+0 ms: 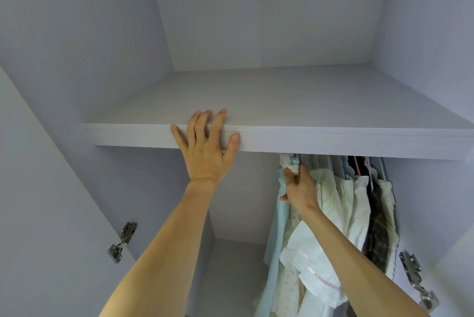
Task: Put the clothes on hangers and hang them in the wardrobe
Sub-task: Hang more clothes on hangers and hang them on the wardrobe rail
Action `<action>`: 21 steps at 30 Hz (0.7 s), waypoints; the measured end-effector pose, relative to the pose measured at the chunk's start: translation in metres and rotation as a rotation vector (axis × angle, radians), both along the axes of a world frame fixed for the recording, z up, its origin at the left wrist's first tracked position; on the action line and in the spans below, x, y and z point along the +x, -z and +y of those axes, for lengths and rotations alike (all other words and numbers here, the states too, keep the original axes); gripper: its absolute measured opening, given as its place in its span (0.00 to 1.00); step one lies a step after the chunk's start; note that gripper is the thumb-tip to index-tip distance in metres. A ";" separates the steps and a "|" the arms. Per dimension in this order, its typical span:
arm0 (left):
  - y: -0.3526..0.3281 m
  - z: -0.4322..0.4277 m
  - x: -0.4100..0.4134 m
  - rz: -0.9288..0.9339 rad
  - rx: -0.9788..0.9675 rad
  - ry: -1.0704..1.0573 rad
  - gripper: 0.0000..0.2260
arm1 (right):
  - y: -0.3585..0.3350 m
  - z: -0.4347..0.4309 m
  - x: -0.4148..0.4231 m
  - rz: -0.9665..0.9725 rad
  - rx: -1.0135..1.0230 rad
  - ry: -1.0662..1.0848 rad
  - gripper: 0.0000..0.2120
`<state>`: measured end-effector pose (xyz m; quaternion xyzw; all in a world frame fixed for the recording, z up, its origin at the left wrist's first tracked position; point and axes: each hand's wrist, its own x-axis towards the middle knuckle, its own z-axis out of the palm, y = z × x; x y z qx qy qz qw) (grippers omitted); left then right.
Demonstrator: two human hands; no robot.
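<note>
Head cam looks up into the wardrobe [77,60], both doors open. Pale grey panels all round.

L hand [205,152]: flat on the shelf [333,137], fingers straight and spread wide. Fingertips lie on the top face, thumb sits on the front edge, palm hangs below the edge. Holds nothing.

R hand [301,191]: up under the shelf on the right half, fingers curled tight round the top of a garment. A wad of white fabric [295,169] sticks out above the fingers. Can't tell if a hanger hook is inside the grip. Rail is hidden behind the shelf front.

Clothes [346,201]: all bunched in the right half of the lower compartment, hanging just below the shelf and packed touching each other. L to R:
- pale blue garment [280,214], leftmost, touching the R hand's thumb side
- white garment w/ pink trim [307,265], crumpled, under the R forearm
- cream pieces in the middle
- dark plaid garment [377,227] near the right wall, w/ one more cream piece just past it

Hanger necks show above the clothes: blue ones [343,168] and a red one [357,166], tops cut off by the shelf.

Left half of the lower compartment shows only back panel and side wall.

HW: metal hinge [122,242] on the left side panel, another hinge [416,278] on the right side, both swung out.
</note>
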<state>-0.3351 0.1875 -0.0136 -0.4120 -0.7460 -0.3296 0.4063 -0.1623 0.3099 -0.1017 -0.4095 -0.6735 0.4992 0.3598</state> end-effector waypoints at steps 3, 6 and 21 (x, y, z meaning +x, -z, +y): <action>-0.001 -0.001 0.002 -0.014 -0.015 -0.002 0.24 | 0.002 -0.004 0.001 -0.129 0.059 -0.092 0.10; -0.002 -0.003 0.003 -0.030 -0.044 -0.001 0.24 | 0.012 -0.005 0.001 -0.240 0.051 -0.128 0.13; -0.008 -0.011 0.012 -0.085 -0.134 -0.012 0.26 | 0.030 0.011 0.020 -0.335 0.016 0.065 0.17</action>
